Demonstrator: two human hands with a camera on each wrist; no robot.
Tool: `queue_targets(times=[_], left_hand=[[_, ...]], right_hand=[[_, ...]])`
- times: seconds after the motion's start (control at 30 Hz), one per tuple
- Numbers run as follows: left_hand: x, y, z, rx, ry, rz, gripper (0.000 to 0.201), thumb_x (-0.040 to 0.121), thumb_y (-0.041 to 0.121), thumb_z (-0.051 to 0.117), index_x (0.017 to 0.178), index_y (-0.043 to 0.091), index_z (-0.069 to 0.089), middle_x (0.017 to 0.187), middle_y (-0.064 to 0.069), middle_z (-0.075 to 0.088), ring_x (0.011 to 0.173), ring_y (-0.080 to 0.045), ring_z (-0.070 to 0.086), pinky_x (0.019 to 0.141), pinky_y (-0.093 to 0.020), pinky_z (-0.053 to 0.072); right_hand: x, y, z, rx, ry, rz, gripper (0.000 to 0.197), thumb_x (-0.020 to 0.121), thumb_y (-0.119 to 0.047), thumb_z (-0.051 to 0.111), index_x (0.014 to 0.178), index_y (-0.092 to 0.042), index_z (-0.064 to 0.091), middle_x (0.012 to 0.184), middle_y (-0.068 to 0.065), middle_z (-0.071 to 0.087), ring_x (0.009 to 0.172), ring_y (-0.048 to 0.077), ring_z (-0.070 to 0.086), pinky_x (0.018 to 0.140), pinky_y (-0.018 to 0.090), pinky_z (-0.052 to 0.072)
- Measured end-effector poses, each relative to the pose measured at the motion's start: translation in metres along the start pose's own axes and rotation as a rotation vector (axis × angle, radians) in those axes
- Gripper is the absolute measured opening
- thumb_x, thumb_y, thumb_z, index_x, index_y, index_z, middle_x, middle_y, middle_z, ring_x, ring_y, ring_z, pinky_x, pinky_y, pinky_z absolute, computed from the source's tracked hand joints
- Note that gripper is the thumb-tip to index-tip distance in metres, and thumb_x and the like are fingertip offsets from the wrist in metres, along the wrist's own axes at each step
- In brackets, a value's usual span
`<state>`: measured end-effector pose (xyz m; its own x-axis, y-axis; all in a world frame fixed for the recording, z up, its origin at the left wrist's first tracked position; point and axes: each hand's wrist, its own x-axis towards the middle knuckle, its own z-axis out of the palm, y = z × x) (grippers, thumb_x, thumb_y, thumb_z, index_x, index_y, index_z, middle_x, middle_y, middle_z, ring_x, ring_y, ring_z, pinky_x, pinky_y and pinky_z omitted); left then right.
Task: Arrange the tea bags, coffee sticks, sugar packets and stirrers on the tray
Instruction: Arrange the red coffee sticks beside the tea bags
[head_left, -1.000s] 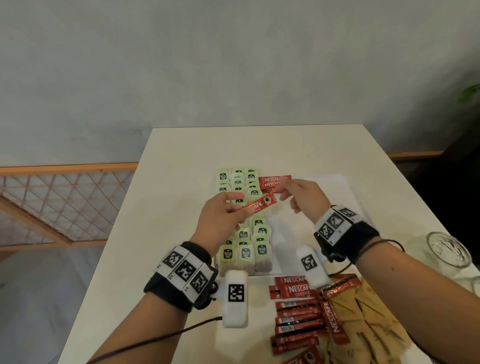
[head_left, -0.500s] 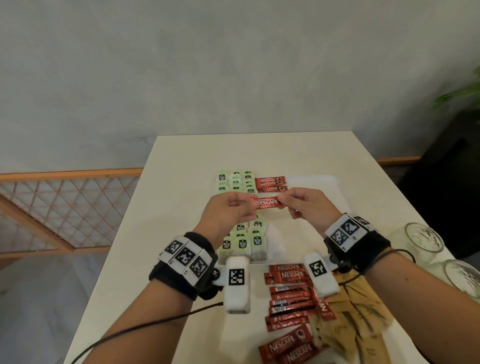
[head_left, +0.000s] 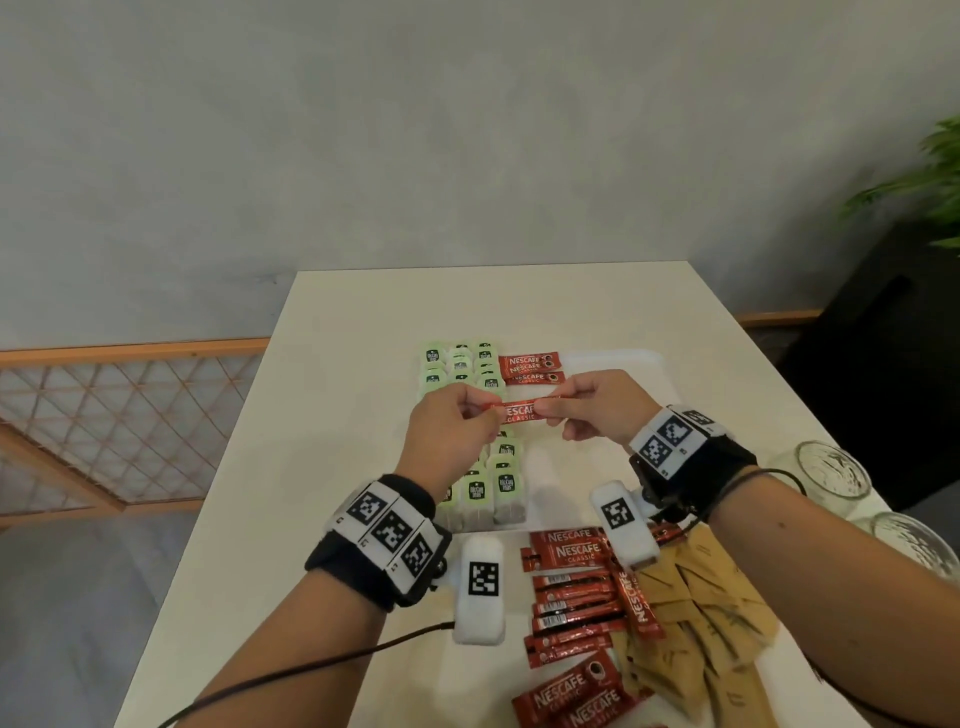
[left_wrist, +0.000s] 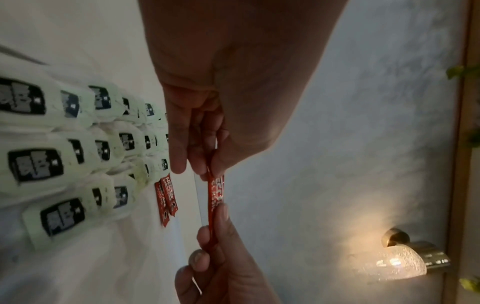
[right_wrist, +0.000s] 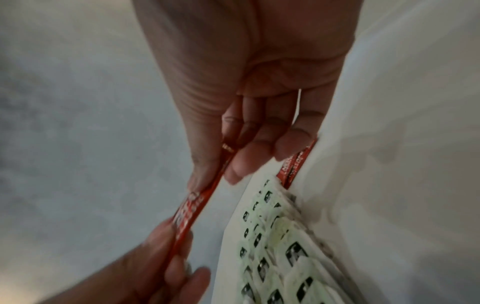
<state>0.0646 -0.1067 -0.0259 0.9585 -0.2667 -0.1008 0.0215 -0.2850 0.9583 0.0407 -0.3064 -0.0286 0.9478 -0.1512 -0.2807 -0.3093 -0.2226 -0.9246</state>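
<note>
A red coffee stick (head_left: 521, 410) (left_wrist: 217, 193) (right_wrist: 193, 207) is stretched level between my hands above the white tray (head_left: 613, 364). My left hand (head_left: 457, 426) pinches its left end and my right hand (head_left: 592, 408) pinches its right end. Below it, rows of pale green tea bags (head_left: 457, 364) (left_wrist: 59, 164) (right_wrist: 275, 236) fill the tray's left side. Two coffee sticks (head_left: 530, 366) (left_wrist: 166, 197) lie flat on the tray at the far end beside the tea bags. The tea bags under my hands are hidden.
On the table in front of the tray lie several loose red coffee sticks (head_left: 571, 587) and a heap of brown sugar packets (head_left: 701, 613). Two glass cups (head_left: 831, 478) stand at the right table edge. A lit wall lamp (left_wrist: 400, 265) and plant leaves (head_left: 924, 182) are off to the right.
The coffee stick went from tilted, held mainly by my left hand, to level, pinched at both ends. My head view has shifted, bringing more of the near pile into view.
</note>
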Motion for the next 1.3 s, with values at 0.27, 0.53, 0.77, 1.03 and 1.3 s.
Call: queue_targets(times=[0.27,0.53,0.77,1.03,1.3], left_hand=[[0.025,-0.002,0.0,-0.001,0.009,0.035,0.009,0.093,0.021,0.064,0.101,0.025,0.067,0.103,0.007,0.067,0.081,-0.017,0.064,0.07,-0.03,0.055],[0.037,-0.014,-0.003,-0.011,0.011,0.01,0.011,0.095,0.02,0.06,0.102,0.025,0.067,0.101,0.002,0.067,0.074,-0.01,0.058,0.054,-0.009,0.045],[0.043,-0.023,-0.006,0.002,0.015,-0.024,0.012,0.095,0.022,0.059,0.102,0.027,0.067,0.099,0.001,0.061,0.078,-0.013,0.06,0.051,-0.006,0.041],[0.043,-0.027,-0.002,0.055,0.008,0.022,0.011,0.096,0.023,0.058,0.099,0.031,0.065,0.111,0.014,0.057,0.092,0.001,0.058,0.073,-0.02,0.046],[0.043,-0.029,-0.004,0.094,-0.015,0.056,0.011,0.096,0.025,0.059,0.097,0.034,0.065,0.112,0.02,0.053,0.092,0.013,0.054,0.071,-0.011,0.042]], right_hand=[[0.028,0.007,-0.018,0.297,0.007,0.13,0.013,0.09,-0.014,0.065,0.097,-0.003,0.068,0.084,0.009,0.072,0.064,0.014,0.063,0.069,0.026,0.054],[0.078,0.039,-0.038,-0.082,0.265,0.367,0.012,0.087,-0.018,0.07,0.09,-0.007,0.067,0.075,0.008,0.063,0.057,0.015,0.055,0.052,0.023,0.05],[0.094,0.048,-0.027,-0.331,0.378,0.166,0.015,0.079,-0.026,0.076,0.09,-0.032,0.069,0.077,-0.003,0.064,0.068,0.012,0.058,0.059,0.022,0.042],[0.109,0.035,-0.009,-0.529,0.177,0.011,0.016,0.081,-0.032,0.075,0.096,-0.039,0.074,0.075,-0.016,0.055,0.067,0.003,0.051,0.056,0.016,0.036],[0.111,0.033,-0.011,-0.608,0.081,-0.041,0.014,0.08,-0.031,0.076,0.092,-0.039,0.075,0.066,-0.019,0.053,0.063,0.001,0.048,0.057,0.017,0.033]])
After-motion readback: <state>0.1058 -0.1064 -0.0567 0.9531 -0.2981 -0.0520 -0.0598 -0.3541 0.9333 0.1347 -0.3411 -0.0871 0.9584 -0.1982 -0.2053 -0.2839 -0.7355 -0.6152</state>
